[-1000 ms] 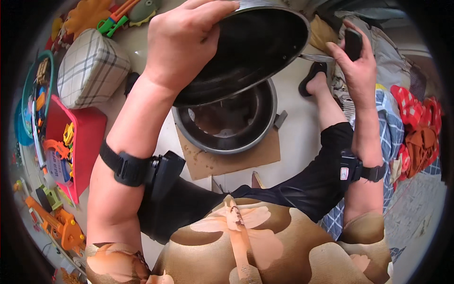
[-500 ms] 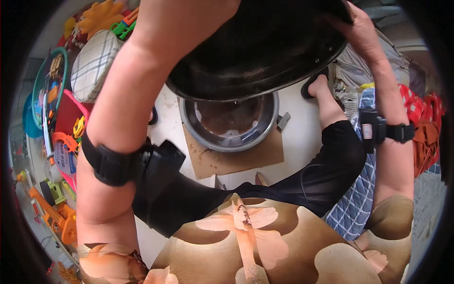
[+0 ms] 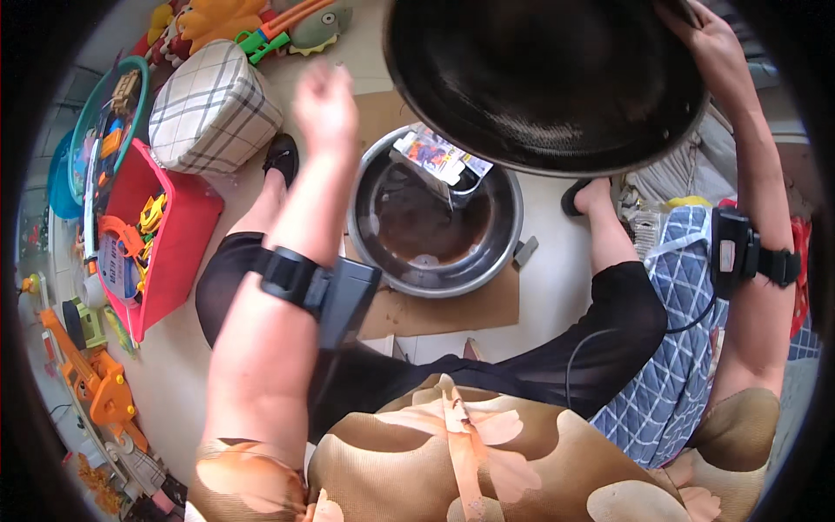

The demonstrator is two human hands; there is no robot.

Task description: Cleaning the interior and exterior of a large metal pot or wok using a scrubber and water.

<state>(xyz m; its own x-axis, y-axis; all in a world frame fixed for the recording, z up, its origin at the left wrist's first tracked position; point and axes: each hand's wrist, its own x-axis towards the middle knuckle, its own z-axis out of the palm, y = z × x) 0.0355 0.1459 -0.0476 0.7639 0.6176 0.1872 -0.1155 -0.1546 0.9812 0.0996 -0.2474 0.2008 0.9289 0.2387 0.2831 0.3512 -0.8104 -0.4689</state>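
A large black pan (image 3: 548, 78), its dark inner side showing, is held tilted above the floor by my right hand (image 3: 715, 48); the fingers are closed on its rim at the upper right. My left hand (image 3: 324, 100) is in the air to the left of the pan, apart from it. Motion blurs its fingers. Below is a round metal basin (image 3: 515, 213) of brown, slightly foamy water. A colourful printed packet (image 3: 435, 157) lies at the basin's far side, partly over the water; what is under it I cannot make out.
The basin stands on brown cardboard (image 3: 478, 313) between my legs. To the left are a red bin (image 3: 178, 244) of toys, a checked cushion (image 3: 213, 109), a teal basket (image 3: 139, 83) and an orange toy (image 3: 109, 391). Blue quilted cloth (image 3: 652, 374) lies at the right.
My left arm has come down and left, and its hand is now away from the pan. The pan has shifted right in my right hand, uncovering more of the basin and the packet.
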